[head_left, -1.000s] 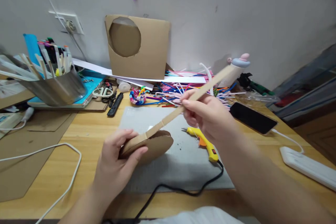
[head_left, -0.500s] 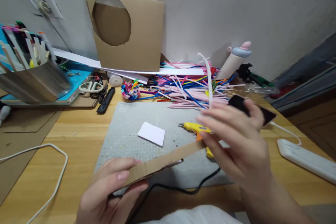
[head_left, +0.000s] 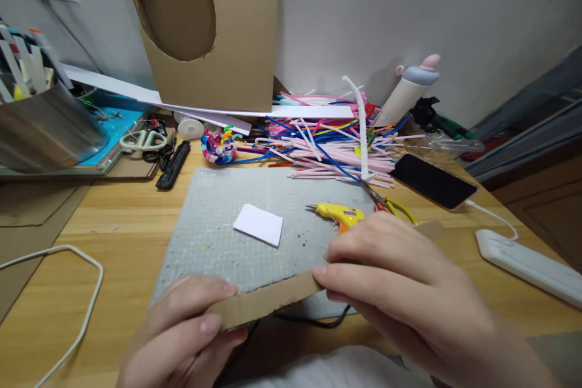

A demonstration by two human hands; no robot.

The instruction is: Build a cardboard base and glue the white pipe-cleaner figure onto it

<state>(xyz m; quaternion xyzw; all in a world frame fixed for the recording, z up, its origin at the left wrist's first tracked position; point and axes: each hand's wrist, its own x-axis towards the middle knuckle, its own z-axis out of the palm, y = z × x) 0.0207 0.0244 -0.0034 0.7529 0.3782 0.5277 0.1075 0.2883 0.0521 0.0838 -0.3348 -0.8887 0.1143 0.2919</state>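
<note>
A narrow brown cardboard strip [head_left: 270, 303] is stretched between my two hands above the front of the grey cutting mat [head_left: 204, 267]. My left hand [head_left: 182, 321] pinches its left end, fingers on top and thumb in front. My right hand [head_left: 400, 279] is closed on the strip farther right, with a cardboard end [head_left: 430, 230] showing beyond the knuckles. Just behind that hand lies a yellow glue gun [head_left: 336, 213], partly covered by it. A small white rectangular piece [head_left: 259, 224] rests on the mat.
Pipe cleaners [head_left: 327, 145] are heaped at the back, near pliers [head_left: 395, 206] and a phone [head_left: 434, 180]. A cardboard sheet with a round hole [head_left: 245, 30] leans on the wall. Scissors [head_left: 144, 140] and a black cutter [head_left: 173, 165] lie left; a power strip [head_left: 527, 264] lies right.
My right hand has come down and closed on the strip, uncovering the phone and pliers. The strip has turned in my hands. The view has shifted slightly.
</note>
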